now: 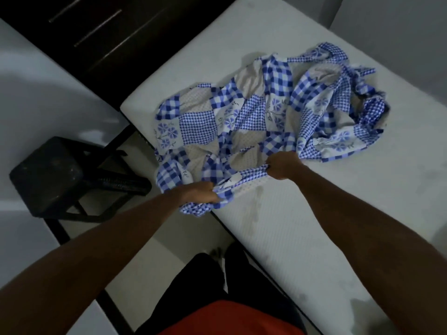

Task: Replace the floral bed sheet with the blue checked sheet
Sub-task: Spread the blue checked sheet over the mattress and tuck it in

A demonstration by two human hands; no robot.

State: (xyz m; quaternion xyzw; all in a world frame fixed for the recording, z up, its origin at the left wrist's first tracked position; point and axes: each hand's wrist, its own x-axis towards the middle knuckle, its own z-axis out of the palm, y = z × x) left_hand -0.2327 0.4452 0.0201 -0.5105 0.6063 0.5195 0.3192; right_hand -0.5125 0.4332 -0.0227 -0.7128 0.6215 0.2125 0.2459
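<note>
The checked sheet (254, 112) lies bunched on the mattress (314, 213), one part hanging over the mattress's left edge. A stool (48, 172) stands on the floor (169, 238) left of the mattress; a drawer cabinet (96, 25) stands beyond its far-left corner.

Counted one blue checked sheet (254, 112). One bare mattress (314, 226). Two hands were in view: left hand (200, 193) and right hand (281, 165). One black stool (46, 175) stood on the floor. One dark cabinet (135, 52) had at least three bar handles (96, 27); the exact count was unclear in the gloom.
</note>
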